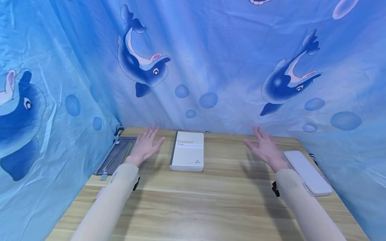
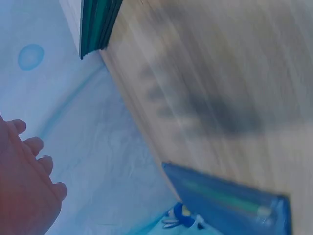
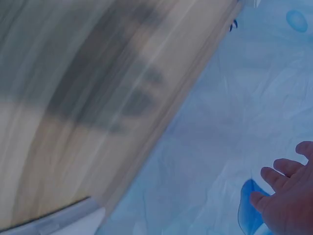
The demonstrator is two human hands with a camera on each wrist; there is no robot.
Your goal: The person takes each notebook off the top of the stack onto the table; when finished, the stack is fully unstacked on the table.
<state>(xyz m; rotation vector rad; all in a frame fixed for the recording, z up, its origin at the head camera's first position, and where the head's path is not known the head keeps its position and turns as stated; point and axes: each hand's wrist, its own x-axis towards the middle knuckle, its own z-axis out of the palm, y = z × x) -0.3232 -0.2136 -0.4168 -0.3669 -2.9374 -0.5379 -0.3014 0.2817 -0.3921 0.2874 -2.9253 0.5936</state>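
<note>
Both hands are held out above the table with fingers spread, and neither holds anything. My left hand (image 1: 144, 147) hovers between a grey zippered pouch (image 1: 118, 155) and a pad of paper (image 1: 188, 151) with "Gambit" on its cover. In the left wrist view, the fingers of the left hand (image 2: 30, 181) show at the left edge. My right hand (image 1: 266, 149) is up in the air just left of a white case (image 1: 307, 171). The right wrist view has the right hand (image 3: 288, 196) at the lower right, apart from everything.
The wooden table (image 1: 193, 207) is backed and flanked by a blue curtain (image 1: 229, 60) printed with dolphins. A small pinkish thing (image 1: 99, 193) is mostly hidden behind the left sleeve. Pens or similar sticks show through the pouch. Shadows of both hands fall on the tabletop.
</note>
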